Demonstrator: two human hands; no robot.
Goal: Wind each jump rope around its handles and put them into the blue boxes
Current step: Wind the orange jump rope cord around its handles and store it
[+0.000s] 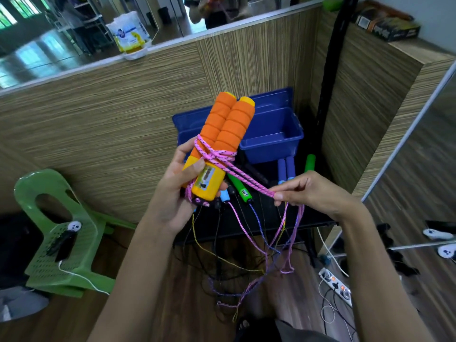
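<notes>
My left hand (175, 191) grips two orange foam handles (223, 124) side by side by their yellow ends, upright in front of me. A pink cord (249, 180) is looped a few times round the handles' lower part. Its doubled strand runs taut to my right hand (311, 193), which pinches it between thumb and fingers. The rest of the cord hangs in a loop below that hand. Behind the handles stand two blue boxes (274, 134); the right one looks empty, and the left one is mostly hidden.
On a dark table (259, 218) below lie other jump ropes: blue handles (286, 169), green handles (240, 187) and a tangle of cords hanging to the floor. A green plastic chair (61, 233) stands at left, a power strip (336, 286) on the floor at right. Wood-grain partitions surround the table.
</notes>
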